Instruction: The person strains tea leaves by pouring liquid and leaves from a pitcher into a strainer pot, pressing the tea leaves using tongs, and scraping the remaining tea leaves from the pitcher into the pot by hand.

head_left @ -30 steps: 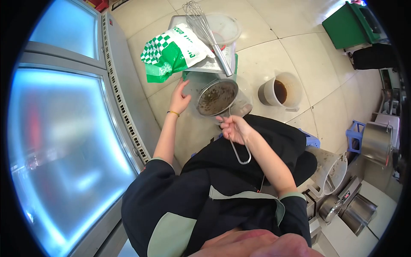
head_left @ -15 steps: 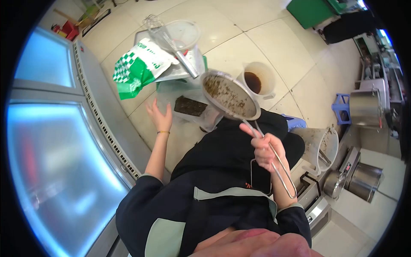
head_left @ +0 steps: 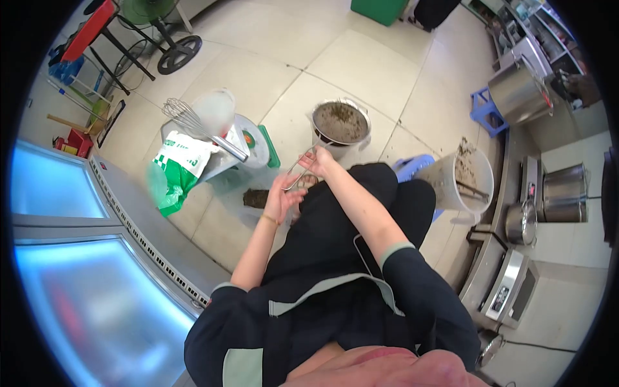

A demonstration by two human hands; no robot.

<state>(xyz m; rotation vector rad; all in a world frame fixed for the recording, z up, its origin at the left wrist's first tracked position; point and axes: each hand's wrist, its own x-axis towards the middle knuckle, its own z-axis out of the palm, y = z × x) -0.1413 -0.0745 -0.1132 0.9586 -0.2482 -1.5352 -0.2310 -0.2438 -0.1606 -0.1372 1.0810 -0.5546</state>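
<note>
A metal strainer [head_left: 342, 122] with brown grounds in its mesh sits over the mouth of a clear pitcher [head_left: 353, 149], hiding most of what is inside. My right hand [head_left: 316, 161] is closed around the strainer's wire handle. Close to the handle's looped end is my left hand [head_left: 278, 198], its fingers apart; whether it touches the wire is unclear. Just left of that hand, a dark brown block [head_left: 256, 198] lies in clear plastic on the floor.
A whisk [head_left: 193, 119] and a green-and-white bag [head_left: 180, 164] rest by a green scale [head_left: 267, 147] at the left. To my right, a large grounds-streaked measuring jug [head_left: 445, 180] sits on a blue stool [head_left: 412, 168]. A glass-door cabinet [head_left: 103, 277] flanks my left side.
The strainer has moved from above my lap forward onto the pitcher, with my right hand still on its handle. My left hand has come rightward, near the handle's end. The view has shifted.
</note>
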